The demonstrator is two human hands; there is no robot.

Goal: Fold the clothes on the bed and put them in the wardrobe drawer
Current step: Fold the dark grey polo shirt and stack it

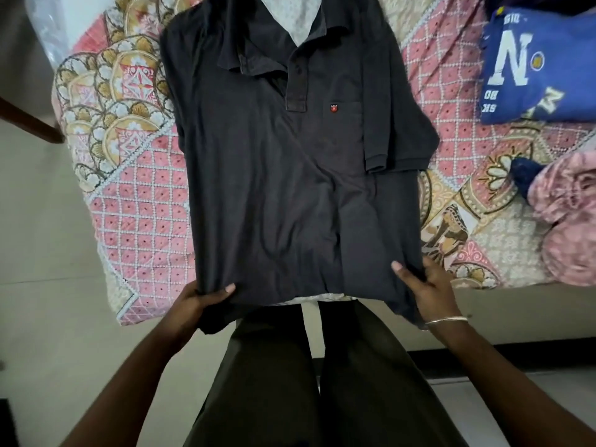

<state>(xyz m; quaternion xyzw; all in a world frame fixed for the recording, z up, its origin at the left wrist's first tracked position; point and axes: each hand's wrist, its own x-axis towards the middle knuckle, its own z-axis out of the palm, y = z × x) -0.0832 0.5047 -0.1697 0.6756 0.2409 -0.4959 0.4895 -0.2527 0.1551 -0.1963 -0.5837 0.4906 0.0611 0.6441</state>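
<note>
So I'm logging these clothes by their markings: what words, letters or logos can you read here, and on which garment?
"N": large white letter, seen upside down, on the blue shirt.
Smaller white letters around it on the blue shirt: partly hidden, not readable.
Small red badge on the dark polo shirt chest: too small to read.

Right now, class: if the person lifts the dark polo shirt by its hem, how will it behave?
The dark polo shirt will probably sag limply, since it already creases on the bed. Likely light: the left hand and right hand pinch it easily. The folded sleeve may flop open.
</note>
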